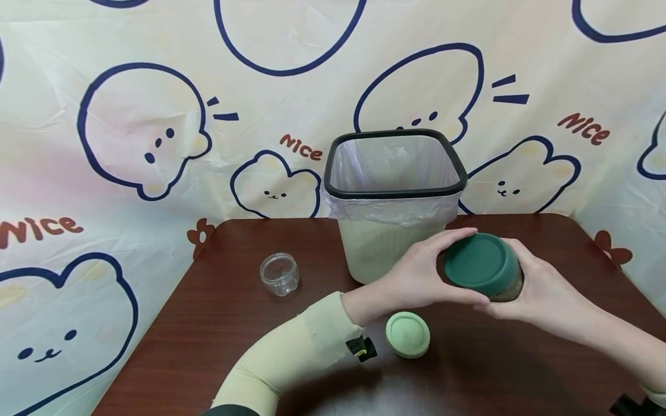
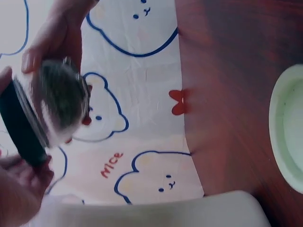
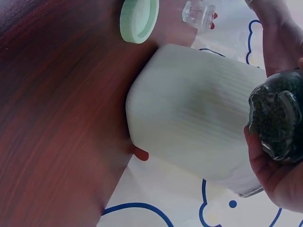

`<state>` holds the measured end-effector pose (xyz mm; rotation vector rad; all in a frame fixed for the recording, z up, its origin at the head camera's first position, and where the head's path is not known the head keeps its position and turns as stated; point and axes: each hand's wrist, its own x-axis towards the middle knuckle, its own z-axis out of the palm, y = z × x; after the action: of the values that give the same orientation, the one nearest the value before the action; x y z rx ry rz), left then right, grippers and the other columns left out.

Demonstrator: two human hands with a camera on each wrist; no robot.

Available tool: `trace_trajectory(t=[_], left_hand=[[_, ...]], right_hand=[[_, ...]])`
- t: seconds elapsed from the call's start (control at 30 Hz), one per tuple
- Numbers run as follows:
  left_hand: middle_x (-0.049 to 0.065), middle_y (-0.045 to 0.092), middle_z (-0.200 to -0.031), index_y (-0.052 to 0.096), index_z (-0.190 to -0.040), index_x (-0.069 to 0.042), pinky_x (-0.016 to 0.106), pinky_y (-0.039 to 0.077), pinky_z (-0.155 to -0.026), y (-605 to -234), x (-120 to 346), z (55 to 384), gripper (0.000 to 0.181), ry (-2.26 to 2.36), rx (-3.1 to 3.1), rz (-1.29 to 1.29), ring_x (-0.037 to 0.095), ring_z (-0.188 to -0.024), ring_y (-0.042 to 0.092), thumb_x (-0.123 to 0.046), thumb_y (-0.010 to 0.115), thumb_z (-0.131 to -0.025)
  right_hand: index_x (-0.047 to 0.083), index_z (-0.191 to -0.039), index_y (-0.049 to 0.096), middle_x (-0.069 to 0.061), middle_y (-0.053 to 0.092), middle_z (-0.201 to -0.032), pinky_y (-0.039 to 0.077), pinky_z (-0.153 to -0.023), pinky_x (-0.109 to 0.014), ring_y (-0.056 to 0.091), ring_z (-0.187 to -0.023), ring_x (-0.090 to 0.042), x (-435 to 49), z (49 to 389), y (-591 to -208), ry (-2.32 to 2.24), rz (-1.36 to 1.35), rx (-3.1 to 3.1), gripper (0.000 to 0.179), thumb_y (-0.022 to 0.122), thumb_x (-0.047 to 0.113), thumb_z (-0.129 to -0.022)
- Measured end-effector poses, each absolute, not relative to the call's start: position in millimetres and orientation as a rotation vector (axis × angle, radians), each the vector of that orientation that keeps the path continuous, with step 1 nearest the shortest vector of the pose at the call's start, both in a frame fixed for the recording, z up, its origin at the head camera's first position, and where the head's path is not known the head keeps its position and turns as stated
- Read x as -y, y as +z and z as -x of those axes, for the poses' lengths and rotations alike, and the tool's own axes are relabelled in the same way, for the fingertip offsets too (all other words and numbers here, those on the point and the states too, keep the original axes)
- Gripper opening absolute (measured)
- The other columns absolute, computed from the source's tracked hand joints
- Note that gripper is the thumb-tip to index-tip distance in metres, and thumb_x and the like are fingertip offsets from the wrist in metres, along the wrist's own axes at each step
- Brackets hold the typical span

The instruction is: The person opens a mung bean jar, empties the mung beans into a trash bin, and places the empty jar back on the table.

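In front of the bin, both hands hold a clear jar [image 3: 270, 116] with dark granules inside and a dark green lid [image 1: 478, 263]. My left hand [image 1: 420, 274] grips the lid's side between thumb and fingers. From the other side, my right hand [image 1: 546, 292] holds the jar's glass body. The jar is raised over the table and tilted, its lid facing the head camera. A pale green round lid [image 1: 408, 334] lies on the table below the left hand. Left of the bin stands a small clear jar [image 1: 280, 274] without a lid.
A cream bin [image 1: 372, 248] with a black rim and a translucent liner bag stands at the table's back edge, right behind the hands. The brown table [image 1: 208, 346] ends at a patterned cloth [image 1: 291, 104] hanging behind and along the sides.
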<state>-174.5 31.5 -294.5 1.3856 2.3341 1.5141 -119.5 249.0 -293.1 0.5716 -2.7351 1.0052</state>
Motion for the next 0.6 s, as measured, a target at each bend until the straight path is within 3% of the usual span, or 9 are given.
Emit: trace_trajectory(t=[0.27, 0.6], left_hand=[[-0.007, 0.051, -0.13, 0.041, -0.145, -0.017, 0.017, 0.046, -0.084, -299, -37, 167, 0.083, 1.426, -2.544, -1.258, 0.0, -0.107, 0.049, -0.04, 0.082, -0.077], [-0.005, 0.033, -0.152, 0.024, -0.153, -0.015, 0.023, 0.034, -0.104, -297, -26, 186, 0.091, 1.5, -2.099, -1.416, 0.001, -0.129, 0.038, -0.013, 0.079, -0.081]], right_hand=[[0.004, -0.135, 0.038, -0.013, 0.055, -0.12, 0.05, -0.072, -0.024, 0.057, -0.101, -0.033, -250, 121, -298, 0.986, -0.537, 2.73, 0.089, 0.091, 0.026, -0.067], [0.006, -0.136, 0.038, -0.012, 0.054, -0.122, 0.05, -0.072, -0.023, 0.056, -0.103, -0.032, -249, 121, -297, 1.021, -0.551, 2.734, 0.09, 0.091, 0.029, -0.067]])
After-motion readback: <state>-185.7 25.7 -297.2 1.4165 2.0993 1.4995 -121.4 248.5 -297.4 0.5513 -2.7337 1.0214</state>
